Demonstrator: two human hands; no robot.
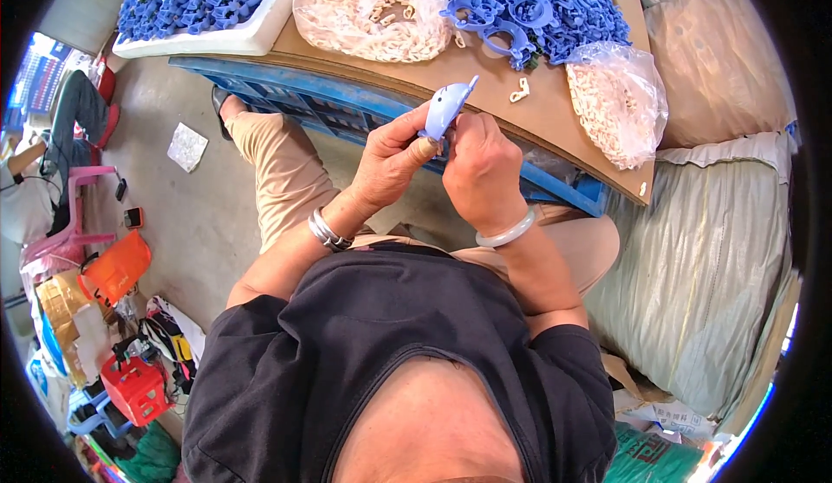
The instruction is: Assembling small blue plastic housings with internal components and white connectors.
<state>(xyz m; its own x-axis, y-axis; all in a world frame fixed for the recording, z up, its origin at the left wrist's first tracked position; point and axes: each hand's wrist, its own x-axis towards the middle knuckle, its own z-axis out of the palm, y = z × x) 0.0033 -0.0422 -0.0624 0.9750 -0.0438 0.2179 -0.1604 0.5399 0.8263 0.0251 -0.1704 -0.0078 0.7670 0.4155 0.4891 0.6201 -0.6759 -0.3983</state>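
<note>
Left hand [390,161]: you pinch the blue piece [445,110] by the surface's [544,104] near edge.
Right hand [485,171]: curled close beside it; can't tell its grip.
Drop risk: a slack left pinch might let it fall.

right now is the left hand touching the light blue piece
Touching: the head view shows the left hand gripping the light blue piece between thumb and fingers.

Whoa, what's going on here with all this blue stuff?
A person's left hand pinches a small light-blue plastic piece. The right hand is curled close beside it; its fingertips are hidden. Ahead, a darker blue heap lies on a brown board, between two clear bags of pale pieces.
</note>
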